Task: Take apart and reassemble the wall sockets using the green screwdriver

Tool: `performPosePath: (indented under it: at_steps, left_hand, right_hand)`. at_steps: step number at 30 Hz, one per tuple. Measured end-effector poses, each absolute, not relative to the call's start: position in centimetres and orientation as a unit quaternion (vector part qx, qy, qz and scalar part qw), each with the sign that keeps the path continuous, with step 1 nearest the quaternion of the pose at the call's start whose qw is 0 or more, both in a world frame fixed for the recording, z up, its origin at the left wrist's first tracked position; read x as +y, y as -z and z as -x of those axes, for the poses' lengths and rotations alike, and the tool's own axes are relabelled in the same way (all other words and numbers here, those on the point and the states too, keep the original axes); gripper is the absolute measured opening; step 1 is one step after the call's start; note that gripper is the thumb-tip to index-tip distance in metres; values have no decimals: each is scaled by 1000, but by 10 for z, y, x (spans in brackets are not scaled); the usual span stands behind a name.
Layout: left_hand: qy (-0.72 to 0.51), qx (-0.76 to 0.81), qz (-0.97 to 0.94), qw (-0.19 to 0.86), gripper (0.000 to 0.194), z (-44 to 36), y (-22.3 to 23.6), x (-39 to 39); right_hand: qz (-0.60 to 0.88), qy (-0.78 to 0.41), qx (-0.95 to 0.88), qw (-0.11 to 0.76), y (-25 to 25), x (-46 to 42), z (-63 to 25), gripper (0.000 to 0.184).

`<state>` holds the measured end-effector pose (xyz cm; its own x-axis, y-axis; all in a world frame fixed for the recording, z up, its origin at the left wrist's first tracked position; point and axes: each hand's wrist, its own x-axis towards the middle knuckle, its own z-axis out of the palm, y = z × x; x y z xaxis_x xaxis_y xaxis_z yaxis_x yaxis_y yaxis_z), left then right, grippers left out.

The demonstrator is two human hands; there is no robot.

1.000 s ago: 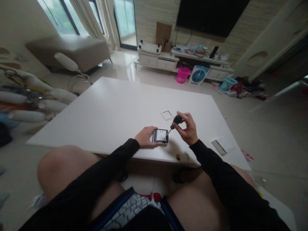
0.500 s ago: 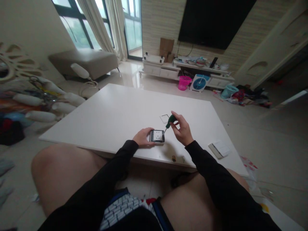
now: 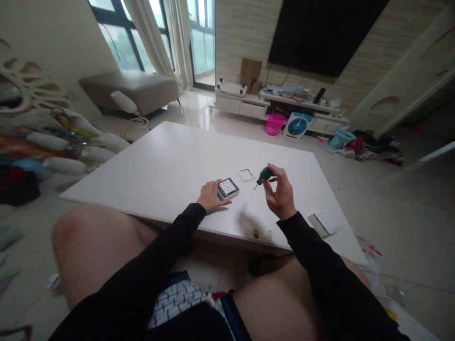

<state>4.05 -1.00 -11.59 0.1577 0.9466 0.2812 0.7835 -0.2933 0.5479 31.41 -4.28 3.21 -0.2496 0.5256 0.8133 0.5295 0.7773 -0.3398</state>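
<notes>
Hands split over the table [image 3: 185, 161]. Left hand [image 3: 210, 196] was partly open, fingers curved at the left side of a square wall socket [image 3: 227, 186], thumb reaching past its near side; could not tell how firm the hold was. Right hand [image 3: 282, 194] was closed in a fingertip pinch on a green-handled screwdriver [image 3: 265, 175].

Change: screwdriver tip had come off the socket's right side and was in the air, apart from it; socket had turned askew. Judged a break in the driver work, nothing being turned just then.

Positions: socket lay face up at 2 o'clock from the left hand, 9 o'clock from the right. Thin white frame [image 3: 239, 176] at the socket's 2 o'clock; small brown piece [image 3: 256, 233] at its 5 o'clock.
</notes>
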Motion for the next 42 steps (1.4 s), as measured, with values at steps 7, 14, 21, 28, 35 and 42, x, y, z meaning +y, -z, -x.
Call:
performPosePath:
  at_steps: [7, 14, 21, 28, 35, 42]
  left_hand:
    - [-327, 586, -731, 126, 38, -34, 121, -12]
    - [-295, 481, -812, 147, 69, -33, 116, -16]
    - [-303, 435, -840, 113, 66, -39, 109, -25]
    - [-321, 412, -840, 148, 70, -34, 107, -25]
    - [-298, 457, -821, 164, 89, -41, 103, -26]
    - [-288, 472, -816, 169, 92, -41, 104, -21]
  right_hand:
    - [345, 15, -800, 491, -30, -41, -320, 57]
    - [354, 6, -808, 472, -35, -45, -318, 54]
    - [384, -32, -798, 464, -29, -40, -307, 50]
    - [398, -97, -769, 491, -18, -36, -295, 45]
    - [383, -125, -773, 490, -17, -40, -289, 44]
    - [385, -128, -759, 509, -18, -42, -289, 44]
